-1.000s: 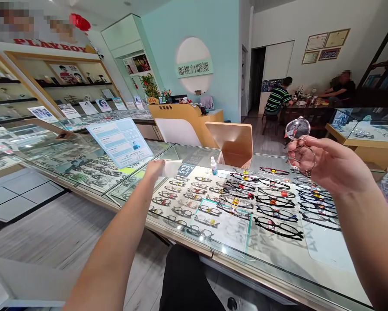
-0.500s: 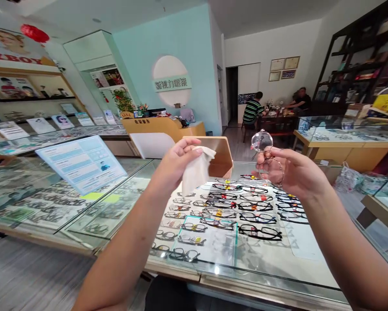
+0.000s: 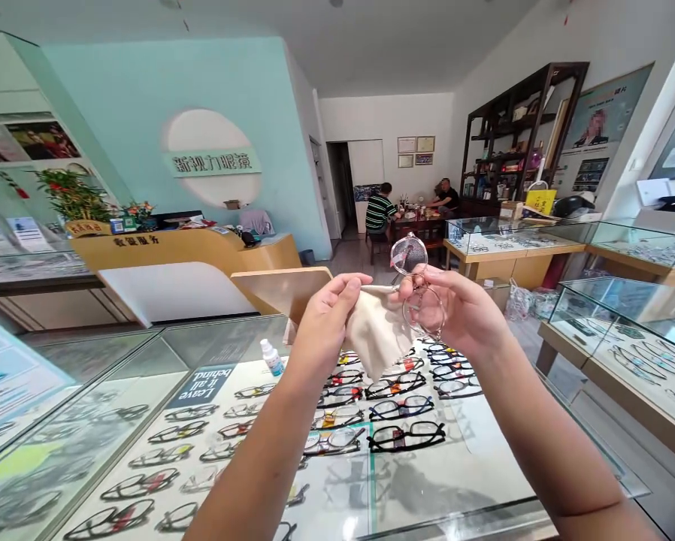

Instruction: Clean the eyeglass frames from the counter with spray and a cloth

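Observation:
A cream cloth (image 3: 376, 330) hangs from my left hand (image 3: 329, 323), pinched between thumb and fingers at its upper corner. Its right edge reaches the fingers of my right hand (image 3: 464, 308). That hand grips a pair of thin-rimmed round glasses (image 3: 424, 309) near the middle, one lens up and the other down. Both hands are above a glass display case (image 3: 428, 488), where rows of glasses lie under or on the glass.
A small white spray bottle (image 3: 271, 358) stands left of my left hand. Behind it is a wooden board or box (image 3: 281, 289). At the left edge leans a blue-white sign (image 3: 10, 368). Two people sit at a far table (image 3: 413, 225). More display cases (image 3: 625, 330) stand at right.
The view has turned to the right. My hands have come closer together, and the cloth now meets the right hand at the glasses. The spray bottle has come into view.

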The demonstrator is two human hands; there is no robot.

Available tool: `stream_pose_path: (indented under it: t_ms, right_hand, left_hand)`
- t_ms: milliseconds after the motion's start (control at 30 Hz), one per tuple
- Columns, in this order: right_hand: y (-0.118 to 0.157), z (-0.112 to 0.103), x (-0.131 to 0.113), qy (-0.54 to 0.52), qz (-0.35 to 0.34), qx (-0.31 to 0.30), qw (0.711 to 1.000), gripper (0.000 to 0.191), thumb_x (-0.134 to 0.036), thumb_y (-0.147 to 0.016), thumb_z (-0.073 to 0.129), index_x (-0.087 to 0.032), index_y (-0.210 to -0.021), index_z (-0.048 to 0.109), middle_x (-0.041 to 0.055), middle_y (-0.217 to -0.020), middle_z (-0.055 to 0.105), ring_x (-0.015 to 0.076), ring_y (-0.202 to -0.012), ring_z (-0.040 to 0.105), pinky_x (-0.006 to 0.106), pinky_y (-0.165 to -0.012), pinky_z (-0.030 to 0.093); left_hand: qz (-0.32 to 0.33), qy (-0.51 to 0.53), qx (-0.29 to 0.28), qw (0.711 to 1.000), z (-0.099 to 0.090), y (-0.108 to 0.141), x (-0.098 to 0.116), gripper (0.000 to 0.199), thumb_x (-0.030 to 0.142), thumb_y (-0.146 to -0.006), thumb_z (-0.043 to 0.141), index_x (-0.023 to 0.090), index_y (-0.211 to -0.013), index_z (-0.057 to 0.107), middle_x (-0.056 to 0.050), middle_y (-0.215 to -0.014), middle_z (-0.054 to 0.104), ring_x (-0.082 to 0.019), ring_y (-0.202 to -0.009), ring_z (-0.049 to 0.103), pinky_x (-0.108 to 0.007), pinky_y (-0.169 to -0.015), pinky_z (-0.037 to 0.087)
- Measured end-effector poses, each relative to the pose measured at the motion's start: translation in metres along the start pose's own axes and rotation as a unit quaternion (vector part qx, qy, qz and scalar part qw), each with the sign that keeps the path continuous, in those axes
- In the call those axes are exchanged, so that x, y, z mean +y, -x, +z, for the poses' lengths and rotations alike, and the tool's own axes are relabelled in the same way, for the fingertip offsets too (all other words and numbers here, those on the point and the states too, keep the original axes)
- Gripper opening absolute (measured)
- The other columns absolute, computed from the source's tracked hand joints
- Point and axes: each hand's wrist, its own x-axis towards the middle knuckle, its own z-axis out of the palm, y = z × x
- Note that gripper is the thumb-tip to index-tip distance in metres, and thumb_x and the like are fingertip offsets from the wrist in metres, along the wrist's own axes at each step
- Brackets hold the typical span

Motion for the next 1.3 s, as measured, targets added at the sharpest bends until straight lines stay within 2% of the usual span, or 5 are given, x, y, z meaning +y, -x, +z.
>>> stream_pose_path:
  t_ms: [200,400,567,900,1300]
  right_hand:
    - [-0.006,-0.002,0.007,0.026,-0.004,0.027,0.999,0.013,-0.034,-0.089,0.077,-0.023,-0.083,0.074,0.0039,-0.091,0.078,0.0169,-0.086,0.071,0.027,-0.071,0.057]
    - [-0.006,-0.002,0.005,0.040,0.009,0.026,0.999,0.012,-0.032,-0.089,0.078,-0.020,-0.087,0.075,0.0038,-0.092,0.078,0.0159,-0.085,0.071,0.026,-0.077,0.059]
    - [-0.007,-0.001,0.008,0.075,0.013,0.017,0.997,0.015,-0.032,-0.089,0.078,-0.019,-0.083,0.073,0.0037,-0.089,0.077,0.0151,-0.081,0.071,0.026,-0.074,0.056]
    - [-0.014,-0.009,0.016,0.099,-0.057,0.108,0.988,0.020,-0.036,-0.086,0.085,-0.022,-0.082,0.071,0.0043,-0.095,0.081,0.0177,-0.096,0.071,0.031,-0.088,0.054]
    - [-0.023,-0.010,0.032,0.094,-0.060,0.132,0.985,0.037,-0.048,-0.077,0.093,-0.021,-0.085,0.070,0.0032,-0.097,0.079,0.0153,-0.079,0.064,0.028,-0.068,0.052]
  left_hand:
    - [-0.034,-0.080,-0.041,0.995,-0.008,-0.003,-0.007,0.055,0.059,-0.081,0.089,0.020,-0.116,0.072,0.000,-0.081,0.071,-0.012,-0.063,0.059,-0.022,-0.056,0.045]
    - [-0.018,-0.184,-0.108,0.977,-0.009,-0.005,-0.010,0.046,0.064,-0.090,0.078,0.018,-0.090,0.072,0.001,-0.078,0.065,-0.013,-0.070,0.053,-0.024,-0.063,0.040]
    - [0.005,-0.196,-0.154,0.969,-0.007,-0.005,-0.012,0.052,0.068,-0.096,0.070,0.019,-0.111,0.080,-0.004,-0.096,0.072,-0.018,-0.085,0.058,-0.027,-0.076,0.044]
    - [0.043,-0.125,-0.069,0.989,-0.003,-0.002,-0.022,0.046,0.067,-0.095,0.072,0.022,-0.096,0.060,0.000,-0.080,0.063,-0.016,-0.066,0.055,-0.025,-0.061,0.045]
    - [0.091,-0.149,-0.086,0.981,0.007,0.008,-0.022,0.045,0.062,-0.104,0.061,0.020,-0.088,0.064,-0.003,-0.084,0.063,-0.016,-0.076,0.058,-0.026,-0.069,0.050]
